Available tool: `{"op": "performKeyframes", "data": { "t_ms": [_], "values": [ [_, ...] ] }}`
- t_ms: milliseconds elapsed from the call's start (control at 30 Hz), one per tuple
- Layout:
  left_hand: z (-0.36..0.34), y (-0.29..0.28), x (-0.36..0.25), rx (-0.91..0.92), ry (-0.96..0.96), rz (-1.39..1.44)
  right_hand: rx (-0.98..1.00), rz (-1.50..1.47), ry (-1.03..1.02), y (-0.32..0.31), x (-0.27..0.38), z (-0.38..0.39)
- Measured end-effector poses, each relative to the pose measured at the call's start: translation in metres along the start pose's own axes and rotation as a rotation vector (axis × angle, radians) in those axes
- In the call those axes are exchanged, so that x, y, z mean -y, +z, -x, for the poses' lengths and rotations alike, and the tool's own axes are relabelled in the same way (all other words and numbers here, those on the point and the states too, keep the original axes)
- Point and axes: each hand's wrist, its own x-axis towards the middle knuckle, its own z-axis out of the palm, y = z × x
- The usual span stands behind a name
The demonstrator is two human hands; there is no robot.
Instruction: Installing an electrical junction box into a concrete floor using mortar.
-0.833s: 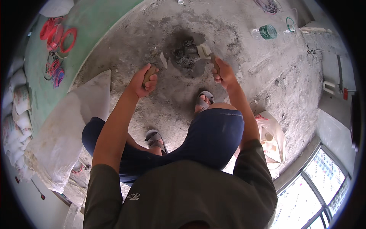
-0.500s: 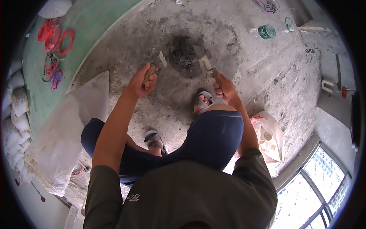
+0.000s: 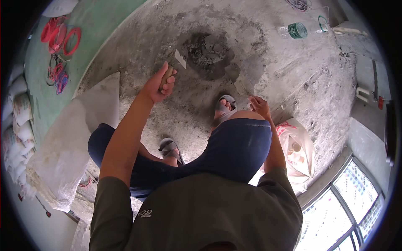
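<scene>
While the left hand, left of centre in the head view, wraps round a brown-handled, pale-bladed hand tool, the right hand, right of centre, curls its fingers; whether they grip anything cannot be told. A dark grey, wet-looking mound lies at upper centre; 1 clear, green-labelled plastic bottle, upper right.

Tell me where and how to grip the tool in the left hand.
Its brown handle is probably best, taken from the body side with fingers wrapped around: it is thick and nearest the person, while the thin, pale blade points away.
</scene>
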Motion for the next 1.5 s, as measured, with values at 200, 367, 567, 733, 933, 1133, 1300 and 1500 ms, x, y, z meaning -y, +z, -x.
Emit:
{"op": "performKeyframes", "data": {
  "t_ms": [200, 367, 567, 733, 933, 1133, 1300, 1500],
  "values": [
    [0.004, -0.002, 0.001, -0.029, -0.020, -0.038, 0.099, -0.117, 0.141, 0.050, 0.025, -0.064],
    [0.007, 0.000, 0.000, -0.036, -0.039, -0.047, 0.047, -0.151, 0.042, 0.096, 0.049, -0.092],
    [0.000, -0.003, 0.007, -0.123, -0.025, -0.056, 0.061, -0.311, 0.052, 0.119, 0.062, -0.090],
    [-0.001, -0.006, 0.005, -0.088, -0.040, -0.045, 0.043, -0.290, -0.020, 0.124, 0.062, -0.088],
    [-0.002, -0.007, 0.004, -0.191, 0.025, -0.087, 0.056, -0.255, -0.116, 0.107, 0.069, -0.059],
    [-0.010, 0.001, 0.009, -0.127, 0.039, -0.100, 0.080, -0.206, -0.213, 0.076, 0.101, -0.017],
    [-0.025, 0.034, 0.028, 0.018, 0.028, 0.022, 0.106, -0.148, -0.242, 0.049, 0.143, 0.019],
    [0.016, 0.104, 0.046, 0.286, 0.082, 0.281, 0.220, 0.052, -0.213, 0.001, 0.247, 0.096]
  ]
}}
